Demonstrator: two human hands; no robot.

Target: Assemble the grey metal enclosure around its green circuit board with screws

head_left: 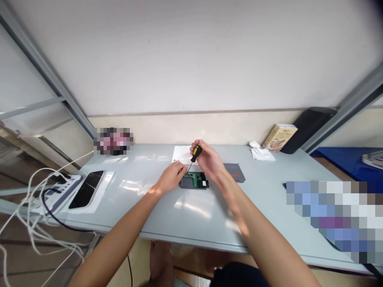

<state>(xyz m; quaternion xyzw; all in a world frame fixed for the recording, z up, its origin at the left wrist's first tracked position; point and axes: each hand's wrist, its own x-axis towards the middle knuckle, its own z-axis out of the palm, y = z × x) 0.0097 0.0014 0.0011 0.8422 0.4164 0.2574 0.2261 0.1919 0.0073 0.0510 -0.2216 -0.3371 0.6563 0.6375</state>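
A screwdriver (196, 152) with a black and yellow handle is gripped in my right hand (208, 159). It tilts down to the left, its thin shaft reaching the far left part of a green circuit board (196, 178). The board sits in a dark grey casing (187, 183) with black parts at its right side. My left hand (172, 176) is closed at the casing's left edge, thumb beside the screwdriver tip; what its fingers pinch is hidden. Behind lies a white paper sheet (181, 152) with several tiny dark pieces, likely screws. A flat grey panel (235, 172) lies partly behind my right wrist.
On the left are a phone (86, 189) on white paper and a power strip (60, 195) with tangled white cables (28, 215). A yellow box (280, 137), crumpled tissues (261, 152) and a black object (311, 127) stand back right. Blurred patches cover both sides.
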